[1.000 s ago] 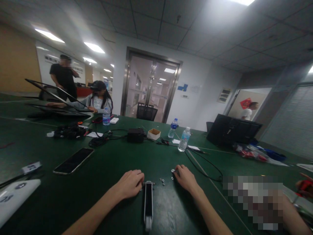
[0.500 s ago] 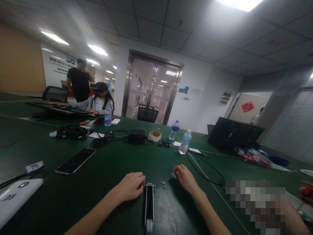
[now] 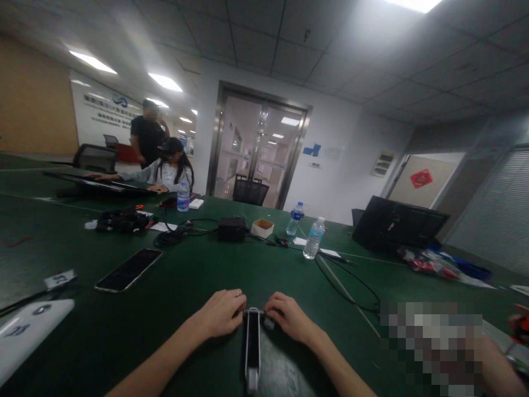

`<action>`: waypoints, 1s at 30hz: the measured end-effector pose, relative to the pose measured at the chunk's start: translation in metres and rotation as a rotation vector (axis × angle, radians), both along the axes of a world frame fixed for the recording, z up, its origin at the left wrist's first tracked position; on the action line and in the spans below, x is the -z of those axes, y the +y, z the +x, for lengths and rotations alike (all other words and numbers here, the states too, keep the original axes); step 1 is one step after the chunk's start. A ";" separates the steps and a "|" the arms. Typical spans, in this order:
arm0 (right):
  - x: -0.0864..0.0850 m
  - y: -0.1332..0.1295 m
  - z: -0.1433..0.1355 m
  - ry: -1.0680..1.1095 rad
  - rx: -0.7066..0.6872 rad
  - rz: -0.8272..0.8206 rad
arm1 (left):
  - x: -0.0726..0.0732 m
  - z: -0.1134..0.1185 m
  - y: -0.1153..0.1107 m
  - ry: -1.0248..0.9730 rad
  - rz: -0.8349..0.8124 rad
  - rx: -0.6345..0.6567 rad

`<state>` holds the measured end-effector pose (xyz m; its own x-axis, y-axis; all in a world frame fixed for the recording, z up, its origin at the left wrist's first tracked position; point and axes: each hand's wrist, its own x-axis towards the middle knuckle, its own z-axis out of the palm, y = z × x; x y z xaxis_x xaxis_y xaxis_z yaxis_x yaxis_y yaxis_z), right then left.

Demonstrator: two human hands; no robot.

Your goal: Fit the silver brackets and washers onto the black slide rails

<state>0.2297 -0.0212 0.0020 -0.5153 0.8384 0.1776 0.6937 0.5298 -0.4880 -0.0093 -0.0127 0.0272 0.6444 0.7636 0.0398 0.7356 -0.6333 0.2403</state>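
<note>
A long, narrow silvery frame (image 3: 253, 353) with a dark middle lies on the green table, pointing away from me. At its far left corner, my left hand (image 3: 223, 314) is closed, its fingertips against the end of the short cross rod. On the opposite corner, my right hand (image 3: 291, 317) is closed with bent fingers close to the rod's right end. A small grey piece (image 3: 268, 322) shows under the right fingertips. Its kind is too blurred to tell.
A phone (image 3: 129, 270) and a white device (image 3: 35, 336) lie left. Beyond are a black box (image 3: 231, 229), an open small carton (image 3: 262, 227), cables and water bottles (image 3: 314, 239). A monitor (image 3: 399, 223) stands right. A pixelated patch covers the near right; people are at the far left.
My right hand has moved left, from beside the frame to its far right corner, bringing the small grey piece. The small ring-like parts there are now covered. My left hand stays.
</note>
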 end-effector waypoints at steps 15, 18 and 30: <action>-0.004 0.000 0.002 0.067 0.012 -0.013 | -0.001 0.000 -0.001 0.004 -0.013 -0.005; -0.006 -0.001 0.000 0.062 0.008 -0.020 | -0.005 0.000 -0.002 0.020 -0.025 -0.009; 0.003 0.003 0.002 0.035 0.005 0.012 | -0.007 0.001 -0.004 0.041 0.021 0.015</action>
<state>0.2318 -0.0186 -0.0011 -0.5047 0.8384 0.2056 0.6786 0.5326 -0.5058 -0.0087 -0.0164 0.0341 0.6572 0.7531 0.0294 0.7349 -0.6490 0.1966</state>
